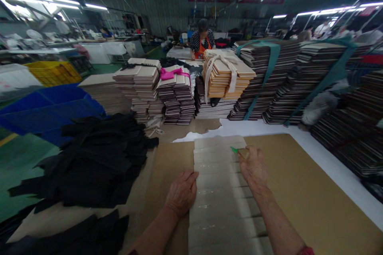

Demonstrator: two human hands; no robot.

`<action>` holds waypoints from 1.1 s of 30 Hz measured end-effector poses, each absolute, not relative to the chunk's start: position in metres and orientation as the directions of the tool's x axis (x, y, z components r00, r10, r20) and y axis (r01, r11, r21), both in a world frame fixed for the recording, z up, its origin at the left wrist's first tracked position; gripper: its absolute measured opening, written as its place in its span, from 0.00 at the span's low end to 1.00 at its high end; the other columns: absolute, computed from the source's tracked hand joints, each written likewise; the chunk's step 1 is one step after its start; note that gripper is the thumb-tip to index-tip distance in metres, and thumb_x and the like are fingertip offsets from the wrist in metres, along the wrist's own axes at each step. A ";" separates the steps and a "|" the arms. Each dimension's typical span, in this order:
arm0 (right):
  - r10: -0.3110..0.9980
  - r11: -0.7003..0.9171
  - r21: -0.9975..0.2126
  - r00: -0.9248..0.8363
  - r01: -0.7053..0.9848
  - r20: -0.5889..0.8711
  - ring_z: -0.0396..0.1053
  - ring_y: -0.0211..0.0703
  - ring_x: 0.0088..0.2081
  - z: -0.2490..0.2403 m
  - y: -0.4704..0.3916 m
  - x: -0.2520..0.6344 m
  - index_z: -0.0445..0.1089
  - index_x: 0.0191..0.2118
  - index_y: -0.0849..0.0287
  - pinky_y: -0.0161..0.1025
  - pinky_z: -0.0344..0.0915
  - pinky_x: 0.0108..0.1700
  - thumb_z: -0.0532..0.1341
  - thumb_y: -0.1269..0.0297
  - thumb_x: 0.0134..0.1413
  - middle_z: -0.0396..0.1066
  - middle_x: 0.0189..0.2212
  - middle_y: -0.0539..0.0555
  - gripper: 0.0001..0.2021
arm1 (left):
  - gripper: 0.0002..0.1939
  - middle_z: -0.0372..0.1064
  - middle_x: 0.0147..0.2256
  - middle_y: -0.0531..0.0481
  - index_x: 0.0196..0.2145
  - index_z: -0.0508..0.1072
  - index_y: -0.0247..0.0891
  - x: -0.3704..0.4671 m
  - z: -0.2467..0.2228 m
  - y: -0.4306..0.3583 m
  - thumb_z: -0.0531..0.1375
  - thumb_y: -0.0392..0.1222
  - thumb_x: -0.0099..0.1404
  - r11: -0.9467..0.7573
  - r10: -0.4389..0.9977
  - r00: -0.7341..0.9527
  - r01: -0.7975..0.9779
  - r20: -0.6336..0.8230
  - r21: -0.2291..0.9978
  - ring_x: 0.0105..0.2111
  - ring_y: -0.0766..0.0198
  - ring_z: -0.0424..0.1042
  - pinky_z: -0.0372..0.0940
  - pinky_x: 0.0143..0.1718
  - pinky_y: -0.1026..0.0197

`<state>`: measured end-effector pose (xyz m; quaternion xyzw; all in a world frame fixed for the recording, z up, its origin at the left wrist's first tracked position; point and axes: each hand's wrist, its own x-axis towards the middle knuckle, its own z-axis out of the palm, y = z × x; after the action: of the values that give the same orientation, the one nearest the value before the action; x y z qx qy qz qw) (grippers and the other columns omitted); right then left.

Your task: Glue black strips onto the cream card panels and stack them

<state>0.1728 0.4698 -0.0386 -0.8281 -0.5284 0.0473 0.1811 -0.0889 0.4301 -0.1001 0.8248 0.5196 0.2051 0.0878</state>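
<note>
A row of overlapping greyish-beige pieces (214, 199) runs lengthwise over a brown board (299, 183), with shiny streaks on some of them. My left hand (182, 192) rests at the row's left edge, its fingers together and touching the edge; nothing shows inside it. Near the row's upper right, my right hand (253, 167) is closed around a small brown tool (243, 153) with a green tip (233, 150). That tip points left, over the pieces.
Black fabric strips (98, 159) are heaped at left, beside a blue bin (50, 107). Tied stacks of panels (176, 95) stand along the back, with taller dark stacks (269, 75) at right. A person (203, 42) in an orange apron works beyond them.
</note>
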 end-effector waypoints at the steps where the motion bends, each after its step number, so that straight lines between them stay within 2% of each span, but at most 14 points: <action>1: 0.898 -0.362 -0.353 0.424 0.863 0.115 0.70 0.46 0.38 -0.040 0.470 0.171 0.60 0.53 0.52 0.41 0.59 0.34 0.55 0.54 0.62 0.63 0.48 0.55 0.16 | 0.17 0.71 0.49 0.44 0.51 0.71 0.38 -0.089 -0.101 0.430 0.51 0.33 0.67 -0.448 0.891 0.378 0.820 0.252 0.355 0.47 0.56 0.70 0.67 0.53 0.51; 5: 0.912 -0.329 -0.366 0.394 0.871 0.117 0.69 0.45 0.39 -0.042 0.471 0.170 0.61 0.51 0.51 0.39 0.60 0.35 0.57 0.55 0.61 0.63 0.48 0.54 0.15 | 0.17 0.70 0.49 0.44 0.51 0.71 0.38 -0.090 -0.103 0.430 0.51 0.34 0.67 -0.459 0.884 0.386 0.820 0.263 0.341 0.48 0.57 0.70 0.66 0.54 0.51; 12: 0.855 -0.437 -0.353 0.504 0.827 0.123 0.69 0.49 0.37 -0.043 0.474 0.210 0.60 0.53 0.52 0.42 0.60 0.34 0.53 0.50 0.62 0.63 0.49 0.56 0.18 | 0.17 0.70 0.49 0.44 0.52 0.70 0.39 -0.092 -0.107 0.430 0.51 0.34 0.68 -0.471 0.877 0.391 0.816 0.280 0.335 0.49 0.56 0.69 0.66 0.54 0.50; 18: 0.836 -0.453 -0.377 0.532 0.808 0.135 0.69 0.51 0.40 -0.047 0.476 0.227 0.60 0.53 0.52 0.43 0.61 0.36 0.54 0.50 0.61 0.63 0.49 0.57 0.19 | 0.17 0.71 0.49 0.44 0.51 0.71 0.38 -0.092 -0.108 0.432 0.51 0.34 0.67 -0.472 0.875 0.390 0.816 0.287 0.332 0.48 0.56 0.70 0.67 0.54 0.50; 22: 0.846 -0.432 -0.403 0.517 0.807 0.128 0.69 0.50 0.39 -0.051 0.475 0.221 0.61 0.53 0.53 0.43 0.61 0.36 0.53 0.50 0.61 0.62 0.49 0.57 0.19 | 0.17 0.71 0.49 0.44 0.51 0.71 0.39 -0.093 -0.109 0.432 0.50 0.34 0.68 -0.466 0.878 0.387 0.823 0.281 0.324 0.48 0.56 0.70 0.68 0.52 0.49; 27: 0.897 -0.341 -0.444 0.429 0.829 0.111 0.69 0.45 0.39 -0.053 0.473 0.213 0.62 0.52 0.50 0.39 0.62 0.39 0.58 0.52 0.58 0.64 0.49 0.54 0.18 | 0.17 0.71 0.49 0.45 0.52 0.70 0.39 -0.093 -0.111 0.432 0.51 0.35 0.68 -0.469 0.877 0.393 0.824 0.278 0.317 0.48 0.56 0.70 0.68 0.53 0.50; 33: 0.841 -0.418 -0.459 0.525 0.784 0.130 0.68 0.50 0.39 -0.049 0.476 0.230 0.62 0.53 0.54 0.43 0.61 0.39 0.54 0.50 0.59 0.63 0.48 0.59 0.20 | 0.18 0.70 0.50 0.45 0.52 0.70 0.40 -0.093 -0.111 0.431 0.51 0.35 0.67 -0.475 0.874 0.397 0.821 0.282 0.316 0.49 0.56 0.70 0.66 0.55 0.50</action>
<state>0.2296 0.4761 -0.0485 -0.8399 -0.4837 0.0600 0.2386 -0.0934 0.4314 -0.1113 0.8334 0.5084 0.2074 0.0631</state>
